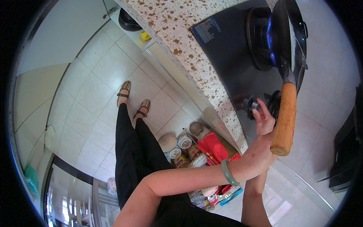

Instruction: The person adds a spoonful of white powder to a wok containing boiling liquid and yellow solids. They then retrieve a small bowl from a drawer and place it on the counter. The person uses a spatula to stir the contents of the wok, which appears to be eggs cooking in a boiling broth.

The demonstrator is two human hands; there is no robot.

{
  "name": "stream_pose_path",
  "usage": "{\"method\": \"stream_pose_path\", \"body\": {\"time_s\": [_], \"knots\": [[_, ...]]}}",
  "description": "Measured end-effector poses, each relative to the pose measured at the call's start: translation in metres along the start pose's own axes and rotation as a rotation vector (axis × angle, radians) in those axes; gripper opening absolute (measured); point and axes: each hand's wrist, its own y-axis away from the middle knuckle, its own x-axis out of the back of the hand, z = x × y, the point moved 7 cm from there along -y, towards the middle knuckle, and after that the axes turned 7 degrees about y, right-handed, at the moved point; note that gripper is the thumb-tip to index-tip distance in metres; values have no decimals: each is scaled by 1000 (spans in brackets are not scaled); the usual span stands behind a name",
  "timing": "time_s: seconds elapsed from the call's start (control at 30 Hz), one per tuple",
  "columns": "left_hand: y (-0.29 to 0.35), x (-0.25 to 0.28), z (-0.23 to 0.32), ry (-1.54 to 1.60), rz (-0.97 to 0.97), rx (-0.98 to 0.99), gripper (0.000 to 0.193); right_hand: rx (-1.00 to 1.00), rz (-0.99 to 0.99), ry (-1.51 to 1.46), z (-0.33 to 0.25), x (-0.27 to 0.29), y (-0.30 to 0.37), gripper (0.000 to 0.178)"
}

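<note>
A black wok [280, 34] sits at the far right over a burner with blue flame. Its thick wooden handle [284, 117] points toward me. My right hand [265, 122] pinches a dark stove knob [249, 103] with a silvery edge. Across my right forearm lies my left arm, with a green bangle [228, 172] at the wrist. My left hand [259, 157] is beside the lower end of the wooden handle, which covers its fingers. Whether it grips the handle cannot be made out.
The black gas hob [230, 56] is set in a speckled counter [181, 45]. Below the counter edge stand several jars and packages, with a red cloth-like bundle [213, 147] among them. A black pot [128, 20] sits at the upper left. Pale tiles [98, 79] cover the floor.
</note>
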Motion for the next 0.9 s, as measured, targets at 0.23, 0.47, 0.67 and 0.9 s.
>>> {"method": "stream_pose_path", "body": {"time_s": [0.23, 0.47, 0.67, 0.9], "knots": [[4, 4, -5, 36, -89, 1, 28, 165, -91, 571, -8, -6, -4, 49], [3, -3, -15, 115, -188, 229, 46, 204, -99, 615, -14, -7, -7, 51], [6, -3, -1, 75, -20, 44, 34, -19, 43, -106, -41, -8, 28, 44], [19, -20, 17, -33, -162, 236, 37, -75, -180, -467, -91, 40, 80, 59]]}}
